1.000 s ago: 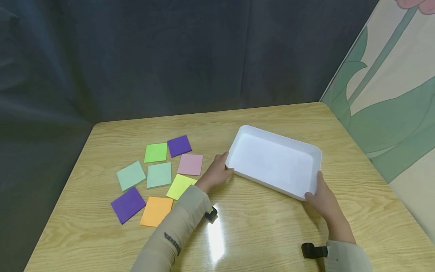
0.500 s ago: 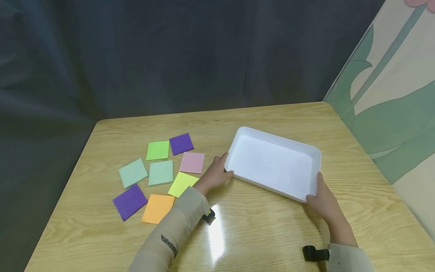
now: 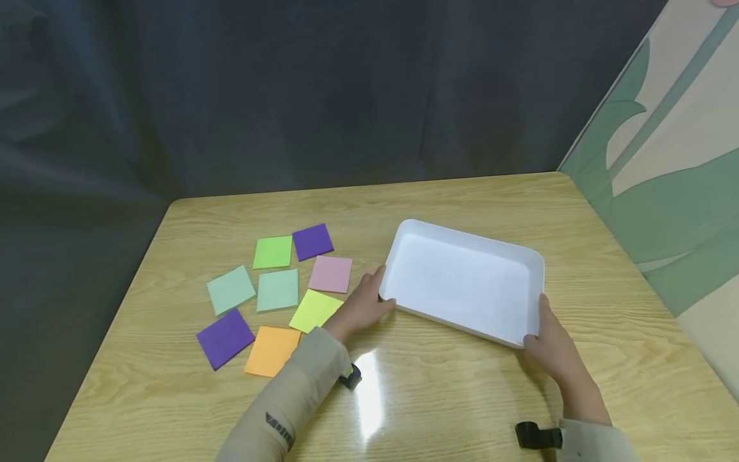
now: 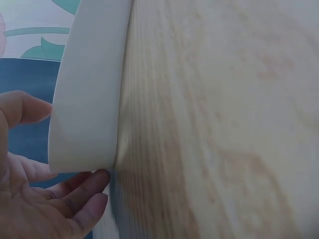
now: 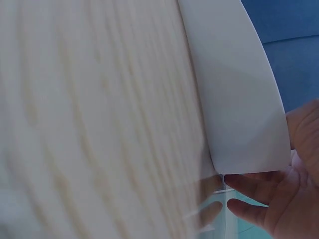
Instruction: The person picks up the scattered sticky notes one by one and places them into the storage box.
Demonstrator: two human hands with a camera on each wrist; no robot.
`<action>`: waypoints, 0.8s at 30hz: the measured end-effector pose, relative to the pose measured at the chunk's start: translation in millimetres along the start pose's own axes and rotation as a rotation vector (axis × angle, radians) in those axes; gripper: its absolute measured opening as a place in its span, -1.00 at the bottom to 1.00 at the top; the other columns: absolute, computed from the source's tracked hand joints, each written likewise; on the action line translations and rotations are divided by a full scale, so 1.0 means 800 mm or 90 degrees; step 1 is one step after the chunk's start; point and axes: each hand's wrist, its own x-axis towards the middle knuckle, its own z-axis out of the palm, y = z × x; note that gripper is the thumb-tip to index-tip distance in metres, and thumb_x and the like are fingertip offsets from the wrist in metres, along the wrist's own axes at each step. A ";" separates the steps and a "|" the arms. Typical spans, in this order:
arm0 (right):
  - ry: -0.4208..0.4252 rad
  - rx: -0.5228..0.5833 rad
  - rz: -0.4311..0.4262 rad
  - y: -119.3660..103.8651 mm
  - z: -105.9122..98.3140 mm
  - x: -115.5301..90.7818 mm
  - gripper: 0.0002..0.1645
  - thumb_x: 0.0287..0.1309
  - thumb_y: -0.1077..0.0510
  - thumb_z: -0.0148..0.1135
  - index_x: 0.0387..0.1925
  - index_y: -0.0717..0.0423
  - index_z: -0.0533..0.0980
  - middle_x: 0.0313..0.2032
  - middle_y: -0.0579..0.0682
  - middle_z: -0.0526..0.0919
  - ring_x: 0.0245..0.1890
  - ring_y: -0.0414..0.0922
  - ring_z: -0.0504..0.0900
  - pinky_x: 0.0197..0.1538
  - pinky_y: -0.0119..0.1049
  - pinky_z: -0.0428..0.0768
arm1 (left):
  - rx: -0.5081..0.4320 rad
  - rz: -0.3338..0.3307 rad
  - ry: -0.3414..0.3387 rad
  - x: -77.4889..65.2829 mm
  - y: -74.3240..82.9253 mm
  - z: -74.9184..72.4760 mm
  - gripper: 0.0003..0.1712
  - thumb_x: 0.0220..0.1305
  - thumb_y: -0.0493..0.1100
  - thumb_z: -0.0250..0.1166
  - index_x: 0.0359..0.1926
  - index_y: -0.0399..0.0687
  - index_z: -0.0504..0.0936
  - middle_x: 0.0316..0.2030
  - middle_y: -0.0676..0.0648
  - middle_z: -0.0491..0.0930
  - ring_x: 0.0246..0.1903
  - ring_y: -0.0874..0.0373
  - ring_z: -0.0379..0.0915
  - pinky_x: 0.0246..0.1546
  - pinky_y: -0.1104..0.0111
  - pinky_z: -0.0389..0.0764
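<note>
A shallow white rectangular tray (image 3: 462,282), bare inside, lies at a slant on the right half of the table. At its left end my left hand (image 3: 360,307) grips the near corner. The left wrist view shows the thumb by the rim and the other fingers (image 4: 87,196) at the bottom edge of the tray wall (image 4: 87,109). My right hand (image 3: 551,346) holds the right end, its thumb over the near corner. In the right wrist view its fingertips (image 5: 244,186) reach under the wall (image 5: 239,99), close to the table surface.
Several square paper notes lie loosely grouped on the left: light green (image 3: 273,252), purple (image 3: 226,339), pink (image 3: 331,274), mint (image 3: 278,290), orange (image 3: 272,351), yellow (image 3: 315,310). My left forearm passes over the yellow one's corner. A dark curtain (image 3: 346,96) hangs behind the wooden table (image 3: 439,410).
Both hands have shifted the tray slightly left and toward me, keeping their grip at its ends. The head view has turned a little; the notes lie in the same arrangement.
</note>
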 end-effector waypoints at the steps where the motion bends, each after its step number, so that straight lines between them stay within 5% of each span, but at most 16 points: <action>1: 0.000 0.001 0.001 -0.001 0.001 0.000 -0.06 -0.16 0.42 -0.19 0.18 0.38 -0.49 0.18 0.60 -0.28 0.16 0.41 -0.21 0.15 0.32 -0.05 | -0.002 -0.003 0.000 -0.002 0.000 0.000 -0.13 0.12 -0.02 0.08 0.31 -0.11 -0.20 0.11 -0.32 0.17 0.04 -0.10 0.21 0.08 0.05 0.28; 24: -0.022 0.044 -0.019 -0.009 0.009 -0.004 -0.04 -0.19 0.49 -0.21 0.22 0.28 -0.45 0.21 0.54 -0.28 0.17 0.39 -0.22 0.14 0.32 -0.05 | -0.002 -0.023 0.009 -0.055 -0.005 0.002 -0.08 0.12 0.02 0.10 0.30 -0.16 -0.25 0.14 -0.32 0.14 -0.06 -0.02 0.26 0.07 0.07 0.30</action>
